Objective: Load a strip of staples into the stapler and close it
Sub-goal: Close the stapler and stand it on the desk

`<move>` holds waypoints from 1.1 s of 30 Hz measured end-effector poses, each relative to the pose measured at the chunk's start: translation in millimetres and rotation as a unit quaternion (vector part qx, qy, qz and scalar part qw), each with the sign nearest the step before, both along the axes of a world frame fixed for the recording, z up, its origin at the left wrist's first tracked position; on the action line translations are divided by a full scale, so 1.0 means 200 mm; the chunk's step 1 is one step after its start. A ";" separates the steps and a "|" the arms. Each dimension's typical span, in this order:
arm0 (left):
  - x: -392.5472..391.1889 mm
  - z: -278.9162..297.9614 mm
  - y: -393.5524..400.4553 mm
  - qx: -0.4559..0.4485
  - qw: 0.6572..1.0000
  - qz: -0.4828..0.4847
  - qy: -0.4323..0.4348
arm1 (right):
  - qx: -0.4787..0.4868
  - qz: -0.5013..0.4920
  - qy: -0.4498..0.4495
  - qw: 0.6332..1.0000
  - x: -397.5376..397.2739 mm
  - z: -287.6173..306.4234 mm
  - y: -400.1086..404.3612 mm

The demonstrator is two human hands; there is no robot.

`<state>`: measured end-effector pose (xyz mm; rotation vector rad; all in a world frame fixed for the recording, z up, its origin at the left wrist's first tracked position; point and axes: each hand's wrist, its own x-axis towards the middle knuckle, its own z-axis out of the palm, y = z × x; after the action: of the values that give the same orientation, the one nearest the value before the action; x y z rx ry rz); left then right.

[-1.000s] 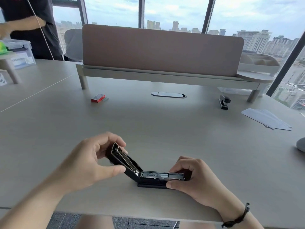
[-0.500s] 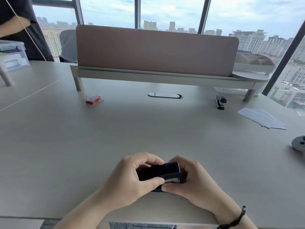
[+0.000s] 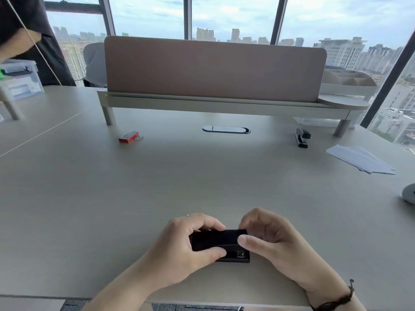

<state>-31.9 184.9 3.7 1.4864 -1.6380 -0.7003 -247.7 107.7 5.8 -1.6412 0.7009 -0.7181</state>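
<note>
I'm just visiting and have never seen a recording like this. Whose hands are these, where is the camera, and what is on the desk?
There is no machine here: a person wears one camera on the head, looking forward and down, so you see their own two hands. The left hand and the right hand both grip a small black stapler, which looks closed and rests on the grey desk. Farther back lie a red staple box, a second black stapler and some white paper sheets. Behind those stands a pinkish divider panel, with city windows beyond.
</note>
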 end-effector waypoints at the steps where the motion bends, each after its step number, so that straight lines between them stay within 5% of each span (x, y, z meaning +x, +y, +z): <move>1: 0.00 0.00 0.00 0.002 1.000 -0.001 -0.001 | 0.001 -0.002 0.001 1.000 0.01 0.00 0.00; 33: 0.05 -0.04 0.02 -0.074 0.994 0.039 -0.072 | -0.033 0.068 0.044 0.996 -0.01 0.00 0.04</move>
<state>-22.9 189.9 -3.8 1.5136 -1.6905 -0.4259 -249.3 114.8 6.8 -1.7724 0.6259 -0.5787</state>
